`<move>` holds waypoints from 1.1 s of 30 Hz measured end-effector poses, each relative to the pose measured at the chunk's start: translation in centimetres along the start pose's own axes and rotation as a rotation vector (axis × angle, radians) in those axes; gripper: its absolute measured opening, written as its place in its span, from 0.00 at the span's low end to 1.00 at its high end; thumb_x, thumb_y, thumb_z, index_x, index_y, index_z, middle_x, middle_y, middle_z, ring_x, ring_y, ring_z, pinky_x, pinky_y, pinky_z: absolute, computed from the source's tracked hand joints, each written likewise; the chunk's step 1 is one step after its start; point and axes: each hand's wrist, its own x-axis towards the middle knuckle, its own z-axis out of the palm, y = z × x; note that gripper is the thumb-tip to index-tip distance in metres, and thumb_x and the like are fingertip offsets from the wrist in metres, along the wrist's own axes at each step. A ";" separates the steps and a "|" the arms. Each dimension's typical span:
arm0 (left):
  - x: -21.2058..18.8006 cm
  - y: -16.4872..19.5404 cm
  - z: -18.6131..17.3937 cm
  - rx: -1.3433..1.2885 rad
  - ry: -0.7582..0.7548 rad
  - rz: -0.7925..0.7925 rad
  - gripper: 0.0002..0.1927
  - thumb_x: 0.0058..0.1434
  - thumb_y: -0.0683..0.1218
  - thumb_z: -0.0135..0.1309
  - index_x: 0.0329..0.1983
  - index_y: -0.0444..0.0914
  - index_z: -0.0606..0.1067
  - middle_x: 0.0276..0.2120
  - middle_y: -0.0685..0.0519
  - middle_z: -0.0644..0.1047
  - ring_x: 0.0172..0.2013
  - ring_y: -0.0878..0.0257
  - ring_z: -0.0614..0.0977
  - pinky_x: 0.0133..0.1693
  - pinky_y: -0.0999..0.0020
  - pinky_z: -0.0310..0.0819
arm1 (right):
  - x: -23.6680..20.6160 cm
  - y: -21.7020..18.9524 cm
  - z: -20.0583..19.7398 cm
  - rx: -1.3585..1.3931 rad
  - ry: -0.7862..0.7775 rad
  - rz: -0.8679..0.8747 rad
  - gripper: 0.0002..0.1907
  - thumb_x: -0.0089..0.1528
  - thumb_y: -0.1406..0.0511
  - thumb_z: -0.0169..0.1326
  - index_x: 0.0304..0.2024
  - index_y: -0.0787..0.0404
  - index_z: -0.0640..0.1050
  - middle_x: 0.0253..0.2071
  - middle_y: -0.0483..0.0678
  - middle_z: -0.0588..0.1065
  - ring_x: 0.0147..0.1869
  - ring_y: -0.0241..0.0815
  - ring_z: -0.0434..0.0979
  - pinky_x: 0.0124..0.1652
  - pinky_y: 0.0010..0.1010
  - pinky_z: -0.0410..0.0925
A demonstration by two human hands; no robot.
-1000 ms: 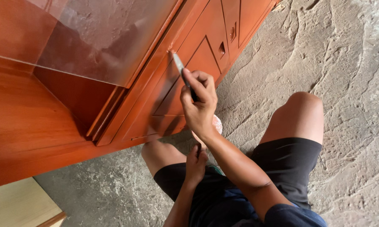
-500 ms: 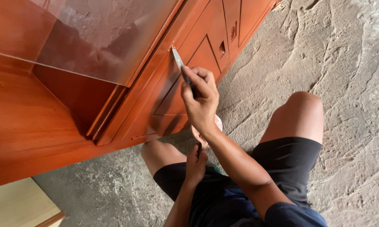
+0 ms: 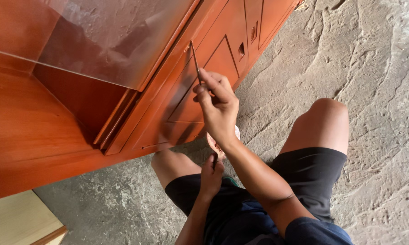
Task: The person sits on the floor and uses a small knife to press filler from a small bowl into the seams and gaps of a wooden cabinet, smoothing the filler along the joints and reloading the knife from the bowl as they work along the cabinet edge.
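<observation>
Two hands busy: right hand [image 3: 219, 109] fingers clamped on thin metal-bladed tool [image 3: 195, 61], tip touching glossy orange-red wooden cabinet [image 3: 168, 104] panel edge; left hand [image 3: 211, 174] pinching small dark object, cabinet already coated, detailing seemingly unfinished.

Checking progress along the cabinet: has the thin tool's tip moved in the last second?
Yes. The thin tool has crept slightly up the cabinet, towards the glass pane.

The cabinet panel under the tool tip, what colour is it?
Glossy reddish-orange wood finish on the cabinet panel, shown in the head view, where the right hand holds the thin tool.
</observation>
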 end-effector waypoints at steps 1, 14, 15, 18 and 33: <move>-0.1 0.1 0.0 0.010 0.000 0.014 0.08 0.67 0.43 0.47 0.44 0.33 0.72 0.26 0.58 0.69 0.26 0.70 0.68 0.29 0.71 0.64 | -0.3 -0.1 0.2 -0.004 -0.012 0.007 0.16 0.71 0.75 0.52 0.61 0.63 0.77 0.55 0.47 0.72 0.51 0.33 0.78 0.47 0.24 0.77; 0.0 0.7 0.6 0.018 -0.010 0.031 0.12 0.65 0.42 0.46 0.50 0.33 0.73 0.30 0.55 0.72 0.28 0.70 0.69 0.31 0.71 0.66 | -1.2 1.5 0.5 -0.410 0.089 -0.283 0.17 0.67 0.75 0.58 0.59 0.61 0.79 0.52 0.44 0.71 0.46 0.32 0.73 0.43 0.22 0.69; 0.0 0.6 0.5 0.010 -0.015 0.021 0.12 0.66 0.42 0.46 0.49 0.32 0.73 0.30 0.55 0.71 0.29 0.70 0.68 0.31 0.71 0.66 | -1.4 1.5 0.4 -0.400 0.106 -0.240 0.18 0.67 0.76 0.57 0.59 0.62 0.79 0.51 0.45 0.72 0.45 0.32 0.73 0.42 0.22 0.68; 0.1 -0.1 0.3 0.067 -0.026 0.157 0.11 0.67 0.44 0.46 0.47 0.32 0.72 0.31 0.56 0.75 0.30 0.73 0.72 0.32 0.72 0.68 | -1.9 1.6 0.8 0.007 0.034 -0.079 0.18 0.70 0.76 0.52 0.63 0.61 0.76 0.55 0.46 0.69 0.50 0.33 0.77 0.48 0.26 0.78; 0.0 -1.0 0.0 0.068 0.004 0.085 0.16 0.69 0.49 0.49 0.35 0.30 0.75 0.24 0.53 0.78 0.29 0.70 0.77 0.29 0.69 0.71 | -2.8 0.2 2.8 -0.229 -0.016 -0.135 0.20 0.66 0.75 0.60 0.61 0.62 0.77 0.53 0.47 0.70 0.47 0.32 0.74 0.41 0.19 0.70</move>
